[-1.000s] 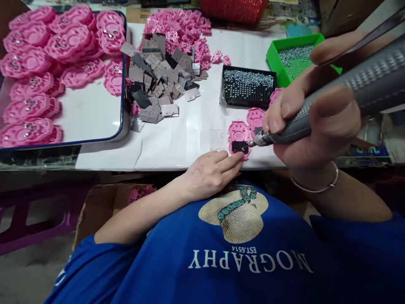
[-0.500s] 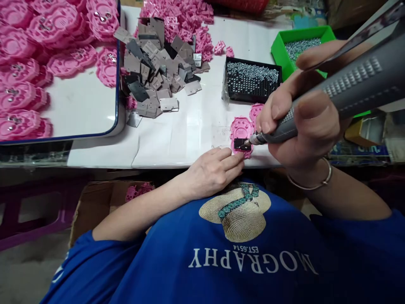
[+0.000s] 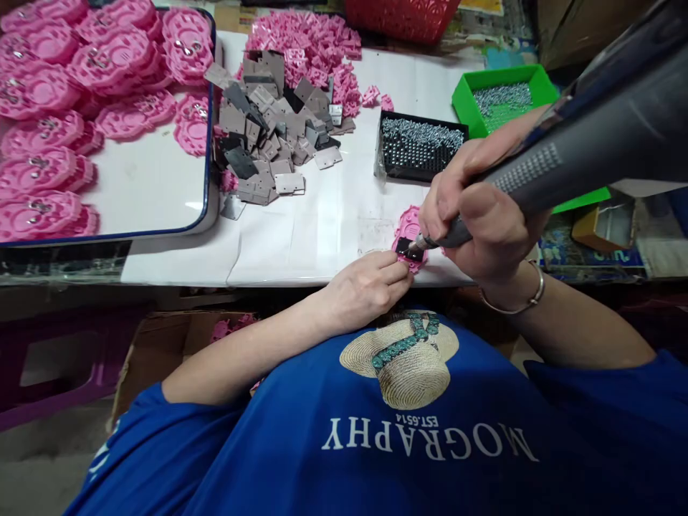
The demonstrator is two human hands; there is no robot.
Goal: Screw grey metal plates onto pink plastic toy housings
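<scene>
My right hand (image 3: 478,222) is wrapped around a grey electric screwdriver (image 3: 529,172), which slants down to the left. Its tip meets a small black plate (image 3: 404,249) lying on a pink plastic part (image 3: 408,221) near the table's front edge. With fingers closed, my left hand (image 3: 370,287) grips the near left edge of that pink part; the fingertips are partly hidden. Just beyond my right hand stands a black screw tray (image 3: 422,154), its top strewn with small silver screws. Behind the screwdriver, a green bin (image 3: 462,93) holds more screws.
On the left, a white blue-rimmed tray (image 3: 155,190) carries stacked pink parts (image 3: 51,168). Beside it lie a heap of grey and black plates (image 3: 274,118) and a pile of small pink pieces (image 3: 306,39). A red basket (image 3: 403,18) stands at the back.
The screwdriver and my right hand have shifted left, covering more of the pink part. The tip now sits further left on the black plate. My left hand stays nearly in place.
</scene>
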